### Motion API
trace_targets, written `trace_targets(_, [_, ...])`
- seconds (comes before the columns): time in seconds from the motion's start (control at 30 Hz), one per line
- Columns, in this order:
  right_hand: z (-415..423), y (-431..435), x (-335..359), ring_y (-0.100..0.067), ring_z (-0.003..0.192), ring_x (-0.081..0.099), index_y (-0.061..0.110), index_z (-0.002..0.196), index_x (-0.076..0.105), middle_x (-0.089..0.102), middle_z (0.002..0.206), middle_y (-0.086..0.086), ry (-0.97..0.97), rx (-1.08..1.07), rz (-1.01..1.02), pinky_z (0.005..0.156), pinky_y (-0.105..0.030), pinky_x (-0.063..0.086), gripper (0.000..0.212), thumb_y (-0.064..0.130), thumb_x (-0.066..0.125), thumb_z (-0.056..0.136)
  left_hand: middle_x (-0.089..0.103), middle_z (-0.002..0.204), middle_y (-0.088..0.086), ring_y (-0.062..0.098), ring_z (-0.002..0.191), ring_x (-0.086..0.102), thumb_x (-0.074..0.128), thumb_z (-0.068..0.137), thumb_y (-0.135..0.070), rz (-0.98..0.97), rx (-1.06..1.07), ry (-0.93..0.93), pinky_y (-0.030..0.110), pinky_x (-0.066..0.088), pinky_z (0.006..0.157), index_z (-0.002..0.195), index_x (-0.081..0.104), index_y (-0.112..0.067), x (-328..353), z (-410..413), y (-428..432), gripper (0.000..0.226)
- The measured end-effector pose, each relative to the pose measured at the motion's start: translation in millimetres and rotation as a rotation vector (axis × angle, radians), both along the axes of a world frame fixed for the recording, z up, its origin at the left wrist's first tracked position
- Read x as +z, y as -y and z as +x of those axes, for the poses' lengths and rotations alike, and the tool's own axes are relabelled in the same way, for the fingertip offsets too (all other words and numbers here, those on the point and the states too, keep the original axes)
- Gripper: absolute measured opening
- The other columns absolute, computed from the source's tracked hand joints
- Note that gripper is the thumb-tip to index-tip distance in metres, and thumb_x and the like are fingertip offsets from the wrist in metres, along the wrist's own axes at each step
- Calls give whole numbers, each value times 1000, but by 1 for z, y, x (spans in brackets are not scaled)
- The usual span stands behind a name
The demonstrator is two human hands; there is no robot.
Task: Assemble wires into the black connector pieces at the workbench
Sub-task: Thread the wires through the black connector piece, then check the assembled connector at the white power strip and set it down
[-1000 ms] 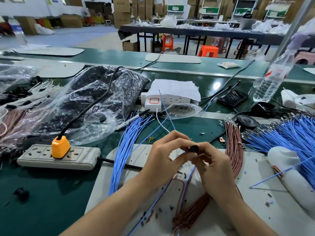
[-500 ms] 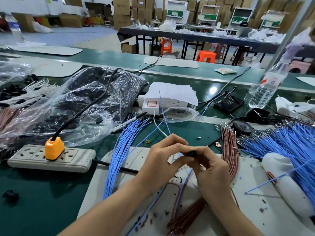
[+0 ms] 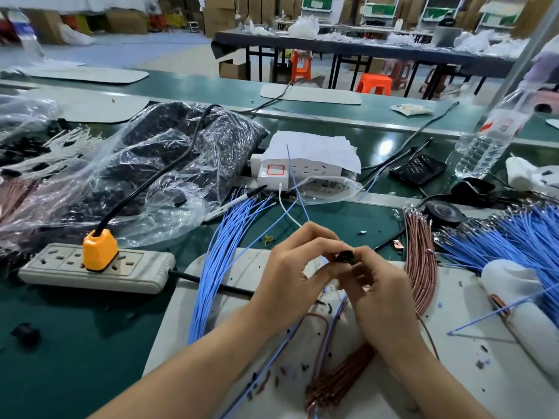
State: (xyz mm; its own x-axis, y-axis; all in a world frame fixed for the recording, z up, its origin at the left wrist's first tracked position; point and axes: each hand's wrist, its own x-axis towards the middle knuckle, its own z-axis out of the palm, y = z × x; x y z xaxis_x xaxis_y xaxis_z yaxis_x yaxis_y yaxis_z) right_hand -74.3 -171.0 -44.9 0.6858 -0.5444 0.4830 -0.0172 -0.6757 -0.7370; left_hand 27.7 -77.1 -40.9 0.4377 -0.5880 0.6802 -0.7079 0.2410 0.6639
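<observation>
Over the white work mat (image 3: pixel 472 370), my left hand (image 3: pixel 290 276) and my right hand (image 3: pixel 381 294) meet around a small black connector piece (image 3: pixel 344 256). Fingertips of both hands pinch it. Thin blue wires run down from under the hands, and one blue wire (image 3: pixel 295 182) rises behind them. A loose bundle of blue wires (image 3: pixel 220 252) lies left of the hands. Brown wires (image 3: pixel 420 258) lie to the right, and another brown bunch (image 3: pixel 338 379) sits below my hands. A large fan of blue wires (image 3: pixel 514 237) spreads at the far right.
A grey power strip (image 3: pixel 93 267) with an orange plug (image 3: pixel 98 249) sits at left. Behind it lies a clear plastic bag of black parts (image 3: pixel 169 164). A white socket block (image 3: pixel 290 170), a water bottle (image 3: pixel 490 137), black tape roll (image 3: pixel 441 213) and a white tool (image 3: pixel 520 303) stand around.
Both hands stay together on the black connector, with only small finger shifts. The view has shifted slightly.
</observation>
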Motion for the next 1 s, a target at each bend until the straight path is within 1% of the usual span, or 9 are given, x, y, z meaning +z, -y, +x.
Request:
trace_targets(0.1, [-1,-1,0,-7,71,63,17,90,67,67,78,10,7,6,77,63,-14,48,21,-3,70,81,61,91,5,7,76,57,70,81,-2,24,-39,-41,21,49,73,94,69,-1,1,0,0,13])
trace_targets(0.23, [-5,4,9,-12,81,62,27,101,62,61,112,4,85,27,160,70,-23,49,46,-14,63,79,68,86,-1,14,67,63,60,89,-10,13,-105,-255,27,52,70,98,60,-11,1,2,1,10])
trace_targets(0.37, [17,24,23,-6,76,62,27,94,62,66,90,7,31,-155,168,68,-17,49,37,-8,60,83,66,82,-5,11,65,65,57,92,-13,-2,-65,-219,26,53,71,96,56,-24,-1,10,0,12])
trace_targets(0.47, [54,44,41,-5,80,63,13,92,67,69,88,4,-73,-151,-21,74,-9,47,25,-9,56,85,66,82,-8,6,65,64,58,92,-17,-2,-18,-190,25,53,70,98,56,-30,-3,13,0,14])
trace_targets(0.6, [120,83,54,-27,94,63,3,98,72,70,101,-13,-415,-64,-275,85,-26,44,23,-4,52,89,63,80,-13,1,65,60,58,93,-17,-11,47,-101,17,50,68,102,57,-25,-7,14,0,12])
trace_targets(0.73, [164,97,36,-26,107,59,12,115,68,66,119,-9,-834,2,-373,86,-27,46,25,19,56,94,56,82,-21,-4,67,56,60,91,-15,31,82,-68,5,41,70,105,61,-14,-6,14,-1,13])
trace_targets(0.87, [169,93,29,-14,84,55,12,99,72,69,101,-2,-735,57,-372,58,-15,27,16,17,70,85,57,80,-19,-3,67,57,60,92,-15,27,80,-71,6,42,69,105,62,-13,-4,15,-1,14])
trace_targets(0.93, [166,94,25,-17,86,58,11,99,70,65,91,0,-676,75,-323,61,-15,29,18,17,72,83,56,80,-20,-4,66,56,60,92,-15,27,82,-74,7,42,69,105,62,-14,-4,15,-2,14])
trace_targets(1.0, [164,94,22,-16,90,57,12,111,66,63,97,1,-640,87,-276,72,-18,36,28,19,70,84,56,79,-20,-4,66,55,60,92,-15,25,77,-82,6,42,68,105,62,-14,-5,14,-2,14])
